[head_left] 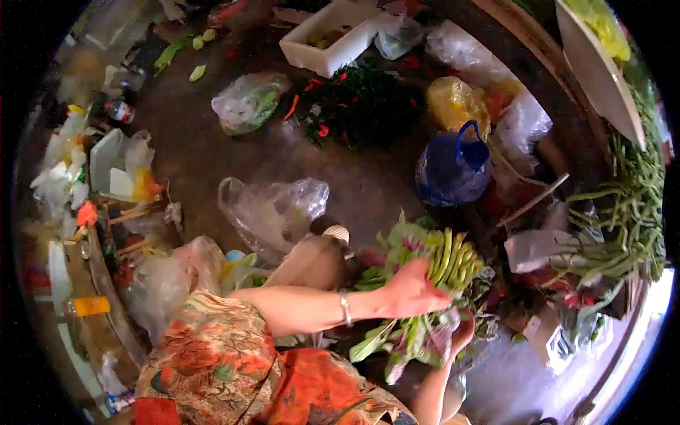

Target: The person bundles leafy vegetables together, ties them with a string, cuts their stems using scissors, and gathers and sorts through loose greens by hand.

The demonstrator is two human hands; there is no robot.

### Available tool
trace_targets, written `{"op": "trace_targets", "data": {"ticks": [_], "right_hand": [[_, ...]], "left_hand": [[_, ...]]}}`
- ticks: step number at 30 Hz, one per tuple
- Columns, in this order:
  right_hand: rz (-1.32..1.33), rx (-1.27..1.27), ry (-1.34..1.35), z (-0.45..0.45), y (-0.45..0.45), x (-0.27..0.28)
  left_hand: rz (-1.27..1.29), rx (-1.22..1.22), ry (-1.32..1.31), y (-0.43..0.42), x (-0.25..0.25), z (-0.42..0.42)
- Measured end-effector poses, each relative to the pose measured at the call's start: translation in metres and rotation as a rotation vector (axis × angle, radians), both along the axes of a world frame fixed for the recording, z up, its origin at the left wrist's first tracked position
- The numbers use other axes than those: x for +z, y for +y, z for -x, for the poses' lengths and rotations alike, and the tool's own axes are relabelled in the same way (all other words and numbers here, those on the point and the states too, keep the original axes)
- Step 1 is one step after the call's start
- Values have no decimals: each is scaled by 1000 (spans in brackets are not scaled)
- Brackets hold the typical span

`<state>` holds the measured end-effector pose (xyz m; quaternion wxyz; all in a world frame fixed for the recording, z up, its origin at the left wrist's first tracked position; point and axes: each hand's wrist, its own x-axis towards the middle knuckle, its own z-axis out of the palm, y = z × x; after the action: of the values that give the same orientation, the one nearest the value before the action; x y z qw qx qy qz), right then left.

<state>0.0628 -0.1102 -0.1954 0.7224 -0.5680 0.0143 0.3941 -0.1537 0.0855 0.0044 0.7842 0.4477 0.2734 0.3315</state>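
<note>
Since the left hand [416,292] has its fingers curled round the leafy bunch [419,340], the greens sit right in its grip, leaves spilling out above and below, pale stem ends beside the knuckles. Right hand [462,336] is at the lower leaves, partly hidden, so can't tell if it's pinching.

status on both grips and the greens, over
Left grip closed on leafy bunch, right grip at its lower side. Blue jug just beyond, neither grip blocked.
</note>
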Motion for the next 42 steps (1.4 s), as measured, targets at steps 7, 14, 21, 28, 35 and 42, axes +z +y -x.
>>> {"op": "trace_targets", "data": {"ticks": [7,14,21,28,35,42], "right_hand": [[566,460,-892,1,21,41],[630,534,-848,16,-4,3],[583,582,-664,48,-57,75],[458,912,-368,42,-26,175],[410,1055,-399,102,159,317],[144,1194,-580,221,356,476]], "left_hand": [[-68,-264,487,22,-3,-32],[-188,-231,723,11,-20,-49],[40,99,735,-8,3,-11],[-51,120,643,15,103,66],[25,353,573,78,190,150],[165,596,359,154,278,295]]}}
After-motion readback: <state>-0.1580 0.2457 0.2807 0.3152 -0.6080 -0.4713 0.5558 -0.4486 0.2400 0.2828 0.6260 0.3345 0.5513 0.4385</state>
